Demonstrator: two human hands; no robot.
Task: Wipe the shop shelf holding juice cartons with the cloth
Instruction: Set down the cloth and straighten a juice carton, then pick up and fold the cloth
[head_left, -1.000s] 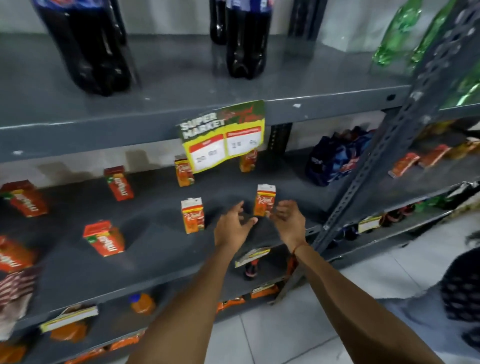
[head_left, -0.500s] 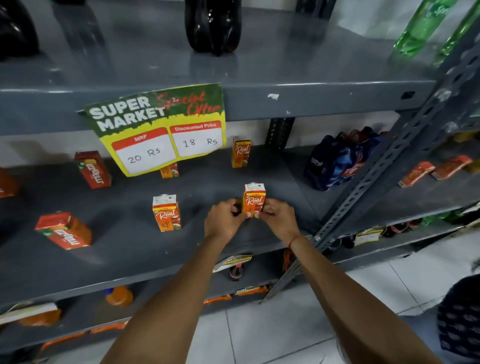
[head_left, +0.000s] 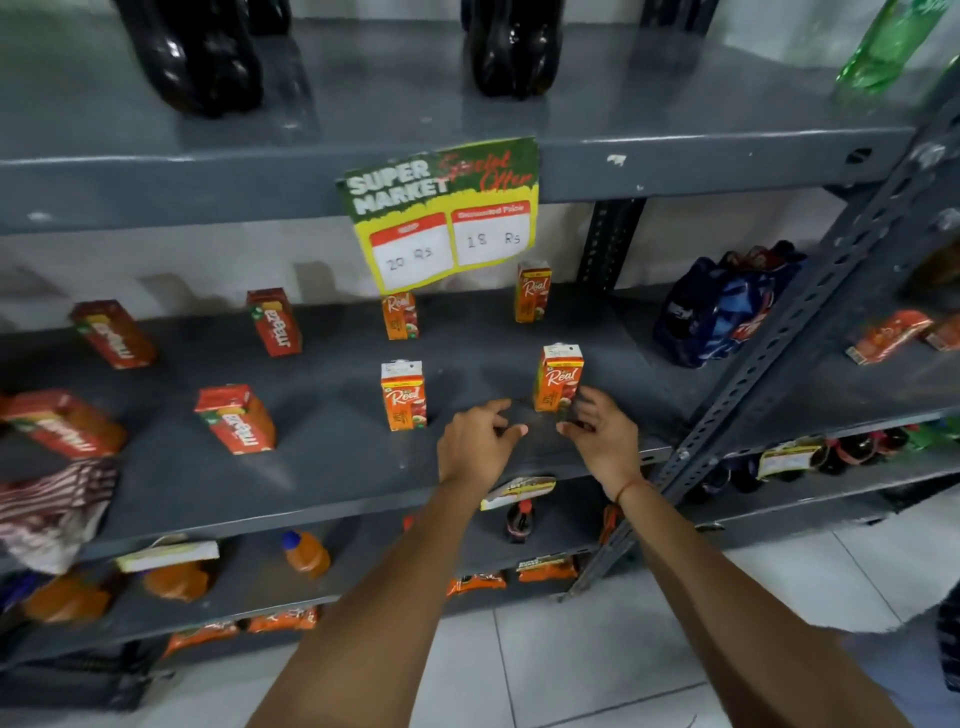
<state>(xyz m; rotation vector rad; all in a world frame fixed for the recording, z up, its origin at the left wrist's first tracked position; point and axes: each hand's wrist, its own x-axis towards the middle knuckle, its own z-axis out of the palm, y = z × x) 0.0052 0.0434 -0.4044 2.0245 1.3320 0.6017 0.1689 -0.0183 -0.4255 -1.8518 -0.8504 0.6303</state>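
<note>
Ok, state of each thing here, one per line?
Front right carton: upright, right hand beside it.
Front middle carton: upright, untouched.
Red cartons: lying on their sides.
Cloth: bunched at shelf's left edge, unheld.
Left hand: open, empty.
Right hand: open, empty.

A small grocery shop, as I see it through the head camera.
Grey steel shelves (head_left: 322, 467) carry juice cartons (head_left: 403, 396), cola bottles (head_left: 511, 47) and a "Super Market" price tag (head_left: 441, 213).

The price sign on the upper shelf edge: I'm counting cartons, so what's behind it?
An orange juice carton stands behind the price sign, which covers its top. Any others behind the sign are hidden.
</note>
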